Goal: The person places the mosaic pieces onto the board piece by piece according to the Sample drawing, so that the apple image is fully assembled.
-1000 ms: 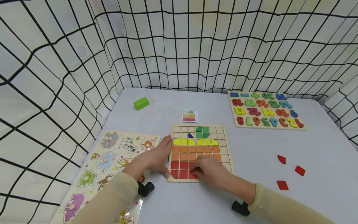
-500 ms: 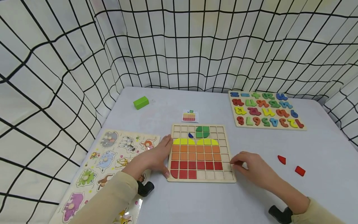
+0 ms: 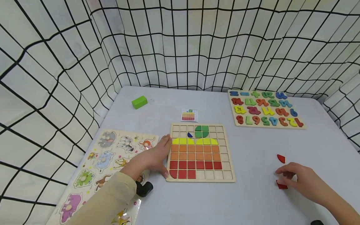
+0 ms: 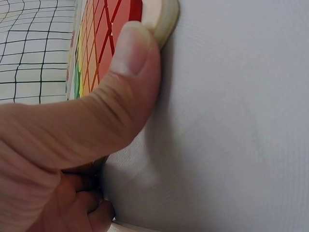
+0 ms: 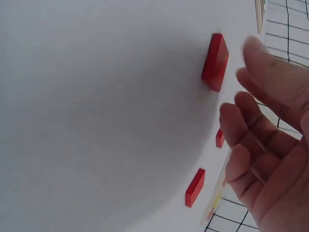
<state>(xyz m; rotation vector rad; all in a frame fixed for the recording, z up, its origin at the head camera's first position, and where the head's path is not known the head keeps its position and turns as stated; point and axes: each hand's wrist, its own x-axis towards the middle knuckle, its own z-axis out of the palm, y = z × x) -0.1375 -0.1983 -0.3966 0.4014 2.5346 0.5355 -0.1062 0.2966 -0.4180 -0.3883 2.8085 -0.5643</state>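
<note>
A wooden grid board [image 3: 228, 162] lies in the middle, filled with rows of red, orange and yellow tiles, plus green pieces and a small blue one. My left hand [image 3: 149, 159] rests along its left edge with the fingers extended; in the left wrist view the thumb [image 4: 116, 101] touches the board's rim by a red corner tile [image 4: 128, 17]. Over the table at right is my right hand [image 3: 306, 184], fingers loosely bent and apart, holding nothing. It hovers beside a red square tile [image 5: 216, 65]. A red quarter-round tile [image 3: 281, 158] lies beyond it; the third red tile [image 5: 195, 188] shows only in the right wrist view.
An animal peg puzzle [image 3: 112, 147] lies under the left forearm. A small picture card [image 3: 189, 115] sits behind the board. At back right is a number puzzle [image 3: 267, 109], and at back left a green block [image 3: 139, 102]. Black netting [image 3: 174, 47] surrounds the table.
My right hand has let go of a red tile in the board's bottom row and moved right to the loose red tiles. The left hand stays at the board's edge.
</note>
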